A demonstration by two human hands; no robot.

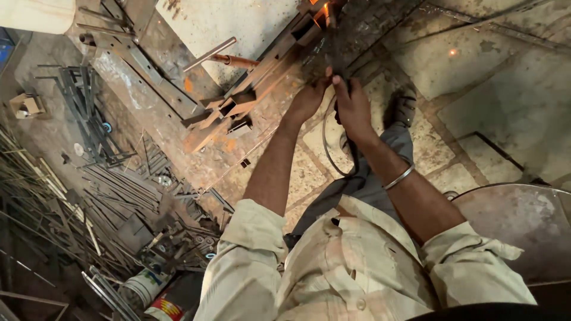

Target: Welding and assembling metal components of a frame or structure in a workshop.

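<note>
My right hand (354,107), a metal bangle on its wrist, is closed around a dark welding holder (334,56) whose cable (326,148) loops down beside my leg. The holder's tip meets an orange glow (324,9) at the top edge, where rusty square steel tubes (238,107) lie on a worn metal bench (196,35). My left hand (308,101) is up against the same holder from the left, fingers curled on it. How the tip touches the tubes is hidden in the glare.
Heaps of thin steel strips and offcuts (113,184) cover the floor at left. A paint can (143,286) lies at the bottom left. A round rusty metal top (517,226) stands at right. My shoe (401,104) rests on stone tiles, and a spark (453,52) glows beyond it.
</note>
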